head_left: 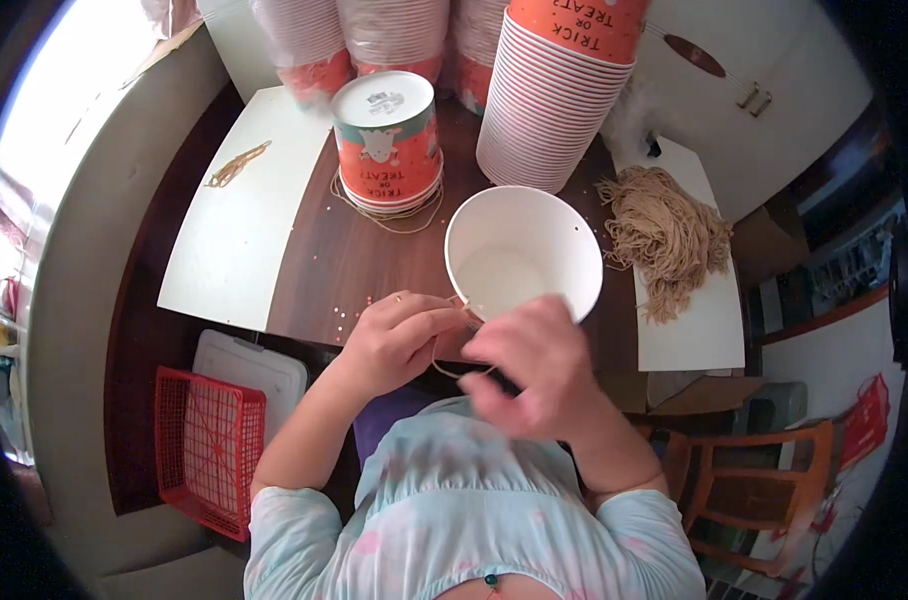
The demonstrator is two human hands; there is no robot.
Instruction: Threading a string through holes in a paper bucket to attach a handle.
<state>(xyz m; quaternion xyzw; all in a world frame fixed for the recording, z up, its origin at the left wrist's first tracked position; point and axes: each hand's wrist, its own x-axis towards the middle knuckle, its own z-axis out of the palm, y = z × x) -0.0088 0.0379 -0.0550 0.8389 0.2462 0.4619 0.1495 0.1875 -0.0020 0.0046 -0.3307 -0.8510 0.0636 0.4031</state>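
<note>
Paper bucket [522, 252] lies tilted at the worktop [324, 260] edge, mouth up. Both hands at its near rim: left hand [399, 335] pinches the thin cord [444, 368]; right hand [529, 365] curled, grip state unclear. Bucket likely light, crushable; hold by rim. Cord limp.

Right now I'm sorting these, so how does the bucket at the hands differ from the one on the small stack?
The held bucket is tilted, its white inside showing; the stacked bucket stands upside down, its orange print showing. The held one is single; the stacked one tops others. Both are paper buckets.
</note>
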